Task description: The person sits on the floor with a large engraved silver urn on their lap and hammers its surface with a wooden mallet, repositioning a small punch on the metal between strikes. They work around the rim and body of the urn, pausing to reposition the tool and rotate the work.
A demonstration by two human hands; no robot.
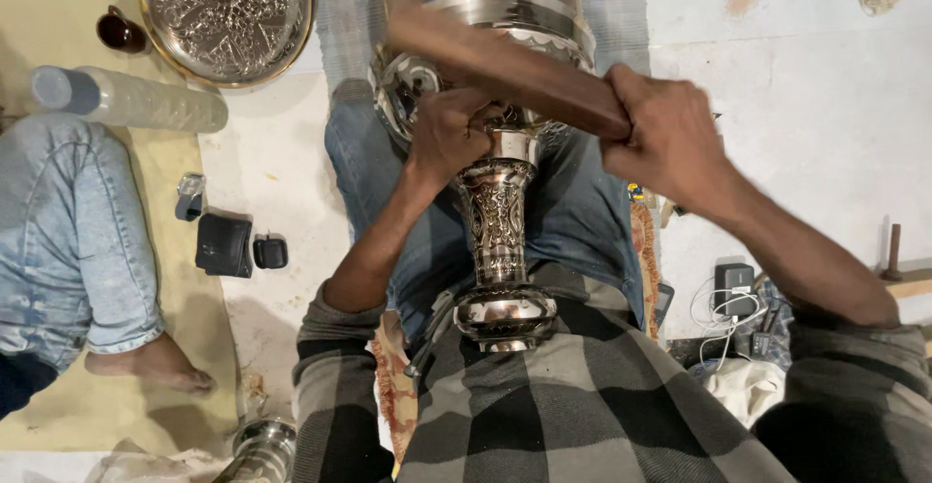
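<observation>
The rigid, polished, probably heavy and slippery metal vase lies across the lap, left hand clamped at its neck, right hand clamped on the wooden mallet.

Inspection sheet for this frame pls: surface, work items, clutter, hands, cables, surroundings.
Surface: pale floor, yellow mat at left.
Work items: engraved metal vase lying across the lap; wooden mallet, blurred.
Clutter: engraved round tray, plastic bottle, dark wallet, small dark case.
Hands: left hand grips the vase near its bowl; right hand shut on the mallet.
Cables: white cable by a charger.
Surroundings: another person's jeans leg and bare foot at left.
</observation>
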